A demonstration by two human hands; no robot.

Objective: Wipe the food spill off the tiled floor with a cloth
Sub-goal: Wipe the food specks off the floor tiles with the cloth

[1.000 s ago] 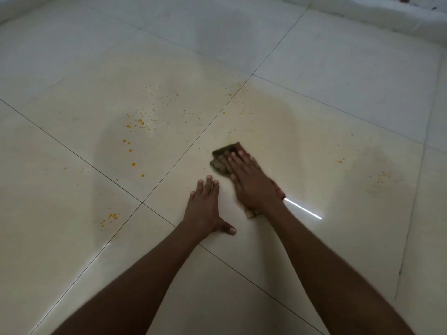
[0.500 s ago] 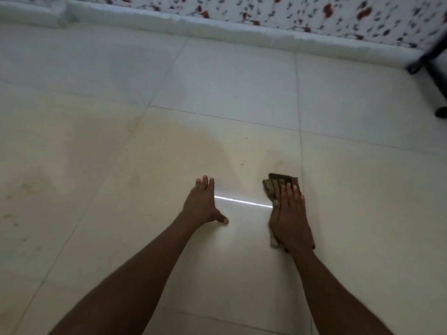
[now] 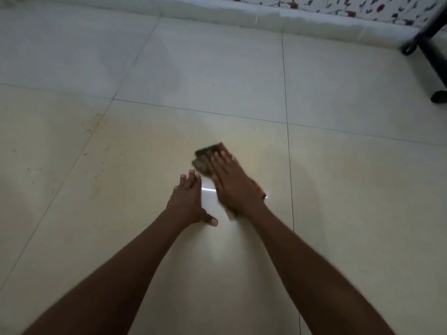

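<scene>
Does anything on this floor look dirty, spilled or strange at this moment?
Yes. Small brownish specks and faint smears lie on the pale glossy tiled floor at the left, beside a grout line, apart from the dark folded cloth pressed under the right hand. That patch looks unwiped.

The right hand (image 3: 235,184) is lying flat on the cloth (image 3: 205,157) on the floor (image 3: 350,189), the left hand (image 3: 187,200) resting just beside it, specks (image 3: 96,146) lying farther left.

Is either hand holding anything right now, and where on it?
Right hand presses flat on the cloth, covering its near part. Left hand rests bare on the floor.
</scene>
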